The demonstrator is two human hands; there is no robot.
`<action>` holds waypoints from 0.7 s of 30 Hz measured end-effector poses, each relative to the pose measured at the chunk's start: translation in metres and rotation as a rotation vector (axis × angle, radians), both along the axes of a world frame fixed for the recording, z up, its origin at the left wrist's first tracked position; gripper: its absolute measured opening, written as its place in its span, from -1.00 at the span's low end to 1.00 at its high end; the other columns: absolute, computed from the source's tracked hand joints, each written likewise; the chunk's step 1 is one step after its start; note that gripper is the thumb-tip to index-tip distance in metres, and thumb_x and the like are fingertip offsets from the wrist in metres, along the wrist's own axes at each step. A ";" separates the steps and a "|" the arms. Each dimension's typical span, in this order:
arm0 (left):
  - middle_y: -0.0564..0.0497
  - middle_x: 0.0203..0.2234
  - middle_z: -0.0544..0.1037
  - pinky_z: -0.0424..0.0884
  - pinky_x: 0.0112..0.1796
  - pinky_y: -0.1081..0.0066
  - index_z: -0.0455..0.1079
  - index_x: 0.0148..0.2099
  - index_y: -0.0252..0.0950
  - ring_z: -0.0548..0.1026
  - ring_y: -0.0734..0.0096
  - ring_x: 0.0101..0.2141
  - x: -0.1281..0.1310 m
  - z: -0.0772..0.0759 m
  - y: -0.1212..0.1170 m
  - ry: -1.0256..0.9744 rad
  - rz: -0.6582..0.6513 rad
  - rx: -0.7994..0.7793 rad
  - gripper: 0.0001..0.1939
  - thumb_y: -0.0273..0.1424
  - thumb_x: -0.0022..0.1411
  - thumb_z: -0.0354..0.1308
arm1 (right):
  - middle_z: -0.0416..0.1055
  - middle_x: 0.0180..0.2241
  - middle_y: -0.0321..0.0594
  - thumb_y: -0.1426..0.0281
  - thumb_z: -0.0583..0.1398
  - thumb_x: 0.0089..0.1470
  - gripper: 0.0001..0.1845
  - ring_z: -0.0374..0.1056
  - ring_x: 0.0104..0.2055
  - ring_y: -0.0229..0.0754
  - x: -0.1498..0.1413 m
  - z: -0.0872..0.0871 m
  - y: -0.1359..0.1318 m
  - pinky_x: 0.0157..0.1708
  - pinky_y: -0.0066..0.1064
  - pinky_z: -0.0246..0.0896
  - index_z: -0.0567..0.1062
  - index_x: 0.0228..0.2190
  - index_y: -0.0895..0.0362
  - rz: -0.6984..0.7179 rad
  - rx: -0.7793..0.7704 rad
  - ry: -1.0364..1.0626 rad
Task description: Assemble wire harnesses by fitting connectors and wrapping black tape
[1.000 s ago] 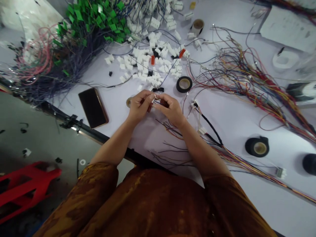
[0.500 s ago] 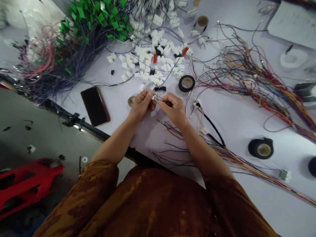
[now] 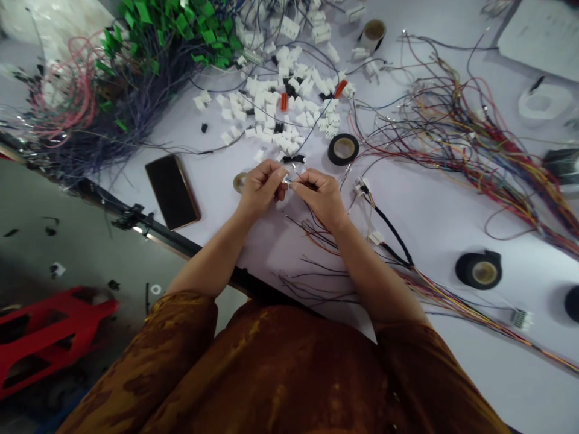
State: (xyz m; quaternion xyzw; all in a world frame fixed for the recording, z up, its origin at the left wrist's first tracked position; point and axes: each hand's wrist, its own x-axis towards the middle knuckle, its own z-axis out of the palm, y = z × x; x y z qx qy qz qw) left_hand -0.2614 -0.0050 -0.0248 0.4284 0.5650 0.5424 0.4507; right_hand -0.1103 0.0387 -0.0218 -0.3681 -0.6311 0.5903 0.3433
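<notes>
Both my hands meet over the white table. My left hand is closed, its fingertips pinching a small white connector. My right hand is closed too, pinching thin wires whose ends reach the connector; the wires trail back under my right forearm. A black piece with wire ends lies just beyond my fingertips.
A heap of white connectors lies further out. A black phone rests to the left. Tape rolls lie to the right, beside coloured wire bundles. Green-tagged wires fill the far left. The table edge runs diagonally below my arms.
My hands have stayed together on the connector and wires, their fingers shifting slightly; the view has shifted a little.
</notes>
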 end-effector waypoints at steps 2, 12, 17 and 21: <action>0.15 -0.70 0.39 0.20 -0.66 0.57 0.34 -0.38 -0.25 0.31 0.62 -0.70 0.002 0.001 -0.001 0.071 0.002 0.035 -0.61 -0.03 0.20 0.24 | 0.23 -0.52 -0.36 0.42 0.22 0.04 -0.80 0.10 -0.46 -0.34 -0.002 -0.002 -0.002 -0.41 -0.41 0.05 0.37 -0.57 0.13 -0.038 0.057 -0.001; 0.12 -0.69 0.41 0.27 -0.64 0.55 0.33 -0.40 -0.28 0.34 0.60 -0.68 0.009 0.001 -0.002 -0.019 0.001 0.037 -0.64 -0.10 0.22 0.25 | 0.25 -0.50 -0.34 0.42 0.21 0.08 -0.79 0.13 -0.44 -0.32 0.001 -0.004 -0.001 -0.38 -0.40 0.08 0.34 -0.56 0.11 -0.038 0.113 0.008; 0.14 -0.64 0.42 0.25 -0.66 0.58 0.36 -0.33 -0.25 0.33 0.64 -0.68 0.003 0.003 0.001 -0.115 0.033 -0.012 -0.61 -0.02 0.17 0.26 | 0.19 -0.56 -0.38 0.18 0.21 0.15 -0.74 0.05 -0.51 -0.35 0.004 -0.008 0.005 -0.50 -0.43 -0.01 0.44 -0.45 0.10 -0.043 -0.093 0.118; 0.15 -0.64 0.39 0.22 -0.67 0.59 0.39 -0.30 -0.24 0.32 0.65 -0.69 -0.003 0.003 0.002 -0.208 0.018 -0.074 -0.62 -0.01 0.20 0.24 | 0.05 -0.62 -0.45 0.04 0.17 0.17 -0.65 -0.09 -0.61 -0.37 0.006 -0.011 0.010 -0.62 -0.43 -0.19 0.44 -0.34 0.08 -0.020 -0.225 0.174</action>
